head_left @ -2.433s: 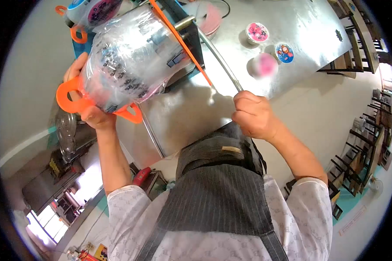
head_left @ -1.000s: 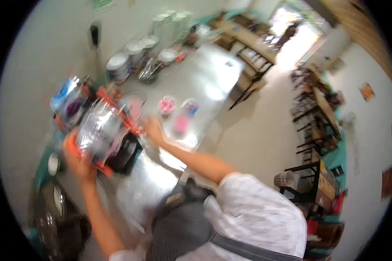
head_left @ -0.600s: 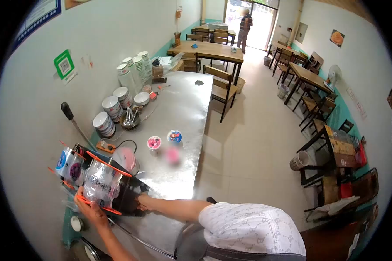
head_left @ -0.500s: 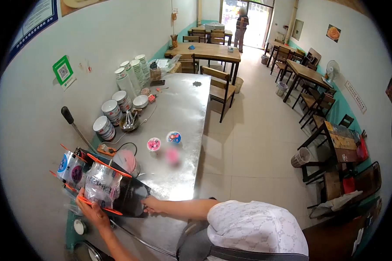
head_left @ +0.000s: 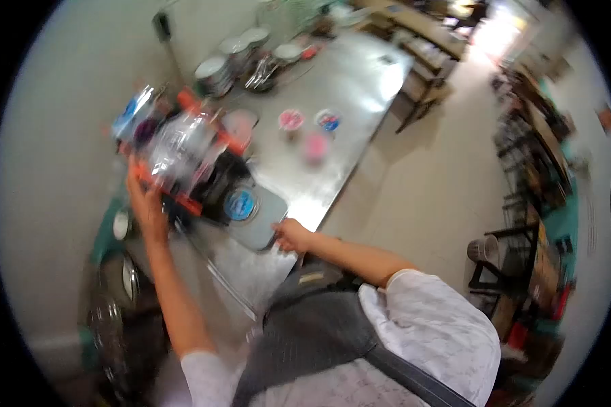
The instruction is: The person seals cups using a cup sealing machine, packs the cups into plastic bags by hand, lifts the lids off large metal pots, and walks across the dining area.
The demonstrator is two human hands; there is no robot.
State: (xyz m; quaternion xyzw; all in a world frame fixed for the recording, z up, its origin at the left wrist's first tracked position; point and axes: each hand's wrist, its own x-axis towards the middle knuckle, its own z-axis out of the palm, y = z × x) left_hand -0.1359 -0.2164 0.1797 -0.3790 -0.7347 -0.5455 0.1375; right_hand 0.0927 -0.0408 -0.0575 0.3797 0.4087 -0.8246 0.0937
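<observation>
A cup sealing machine [head_left: 217,173], black with orange parts, stands tilted in view at the left end of the metal counter, a clear printed film roll [head_left: 178,150] on it. My left hand [head_left: 147,207] grips its near side by the orange edge, fingers partly hidden and blurred. A grey sliding tray [head_left: 268,214] sticks out of the machine's front. In the tray sits a cup with a blue printed top [head_left: 240,203]. My right hand [head_left: 293,236] is closed at the tray's outer end; the gripped part is hidden in its fingers.
Two cups with printed tops, one pink [head_left: 291,120] and one blue [head_left: 328,121], stand on the metal counter [head_left: 349,74] near a blurred pink spot. Stacked bowls [head_left: 214,74] and a bowl of utensils [head_left: 261,74] line the wall. Tables and chairs stand beyond.
The tray has come out of the machine toward my right hand, showing the blue-topped cup in it. My view has turned and tilted, so the counter appears higher and more slanted.
</observation>
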